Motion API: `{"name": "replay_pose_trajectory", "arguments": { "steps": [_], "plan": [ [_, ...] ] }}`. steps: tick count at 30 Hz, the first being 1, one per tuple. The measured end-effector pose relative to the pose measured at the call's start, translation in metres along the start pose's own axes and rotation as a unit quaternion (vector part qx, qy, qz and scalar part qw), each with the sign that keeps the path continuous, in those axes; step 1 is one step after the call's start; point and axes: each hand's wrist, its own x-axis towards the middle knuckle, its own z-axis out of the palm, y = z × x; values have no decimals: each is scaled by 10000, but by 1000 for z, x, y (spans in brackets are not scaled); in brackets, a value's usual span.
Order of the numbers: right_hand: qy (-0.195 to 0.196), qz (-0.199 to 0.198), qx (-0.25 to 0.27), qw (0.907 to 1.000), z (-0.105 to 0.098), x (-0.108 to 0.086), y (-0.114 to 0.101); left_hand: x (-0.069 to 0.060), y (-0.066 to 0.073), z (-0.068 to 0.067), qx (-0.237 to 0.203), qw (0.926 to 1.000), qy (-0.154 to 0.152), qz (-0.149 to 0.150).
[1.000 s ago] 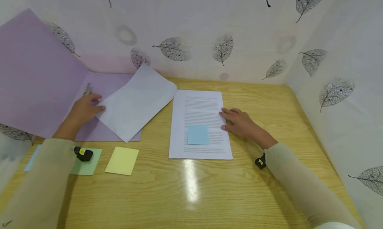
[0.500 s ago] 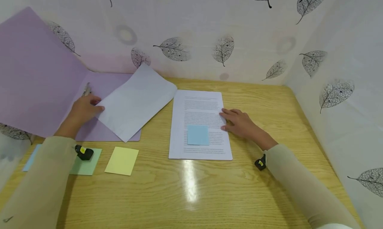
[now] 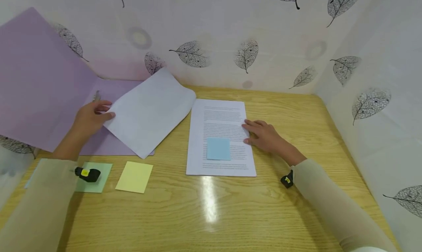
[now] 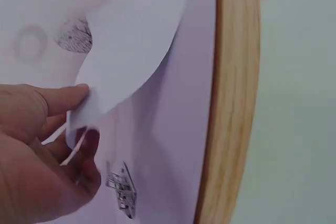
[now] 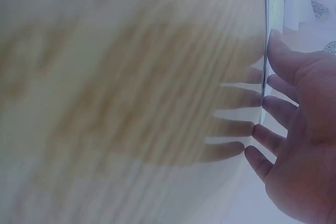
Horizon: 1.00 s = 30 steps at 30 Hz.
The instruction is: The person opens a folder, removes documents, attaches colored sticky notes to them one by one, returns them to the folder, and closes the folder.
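My left hand [image 3: 89,120] pinches the left edge of a blank white sheet [image 3: 151,112] between thumb and fingers. The left wrist view shows the sheet [image 4: 131,40] bending upward from my thumb. Beneath it lies an opened purple folder [image 3: 115,87], its metal clip [image 4: 123,190] just beyond my fingers. The sheet's right end curves down beside a stack of printed pages [image 3: 217,116]. A light blue sticky note [image 3: 218,148] lies on the top page. My right hand [image 3: 265,134] touches the stack's right edge with extended fingers, as the right wrist view confirms.
Along the table's left front, a yellow sticky note [image 3: 134,177] and a green one [image 3: 99,180] lie flat; a blue one is mostly behind my left sleeve. The folder's raised cover [image 3: 43,80] leans against the leaf-patterned wall covering [image 3: 211,25].
My left hand has turned slightly and shifted a little left and toward me, and the sheet it holds has tilted, its far corner moving right. My right hand and the stack stay put.
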Motion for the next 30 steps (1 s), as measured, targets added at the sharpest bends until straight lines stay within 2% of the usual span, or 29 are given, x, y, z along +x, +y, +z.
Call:
{"name": "replay_pose_trajectory", "arguments": {
  "steps": [4,7,13,19,25,28,30],
  "plan": [
    [4,-3,-47,10000,-1,0,-1,-14,19,-2,-440,9988,-78,208],
    [5,23,-28,10000,-2,0,-2,-25,36,0,-993,9940,-253,381],
    [-30,52,6,10000,0,1,-2,-44,68,7,-1821,9772,-762,777],
    [-38,83,39,10000,0,0,-2,-58,102,26,-2620,9551,-976,986],
    [-41,82,77,9999,2,0,-1,-62,123,50,-2854,9399,-1613,952],
    [-31,70,69,9999,2,0,-1,-63,129,65,-2708,9388,-1871,1016],
    [-27,67,76,9999,1,0,-1,-61,132,76,-2548,9408,-1979,1045]
  ]
}}
